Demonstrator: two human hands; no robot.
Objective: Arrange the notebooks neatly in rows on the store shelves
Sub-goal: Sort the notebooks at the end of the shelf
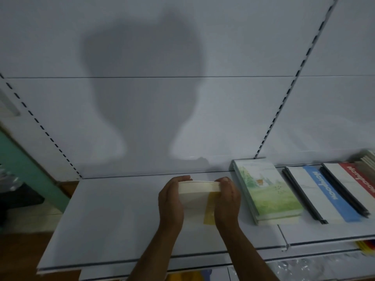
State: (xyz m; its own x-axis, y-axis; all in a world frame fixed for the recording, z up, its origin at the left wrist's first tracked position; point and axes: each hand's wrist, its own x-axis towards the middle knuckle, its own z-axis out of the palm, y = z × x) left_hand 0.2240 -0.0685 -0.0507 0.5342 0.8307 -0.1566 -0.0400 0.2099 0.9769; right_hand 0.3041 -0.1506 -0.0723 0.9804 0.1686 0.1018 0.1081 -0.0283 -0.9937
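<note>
A stack of cream notebooks [197, 196] with a yellow stripe lies on the white shelf [113, 216], a little right of its middle. My left hand [171, 201] grips the stack's left side, and my right hand [227, 197] grips its right side, fingers curled over the far edge. To the right lies a stack of notebooks with a green landscape cover [267, 191]. Beyond it lie a white notebook with a blue stripe [324, 195] and one with a red stripe [359, 179], side by side in a row.
The white back panel [182, 98] carries my shadow. Slotted uprights [292, 86] run up the panel on both sides. More notebooks [365, 165] lean at the far right. A lower shelf edge [304, 258] shows below, with yellow items [367, 246] at the right.
</note>
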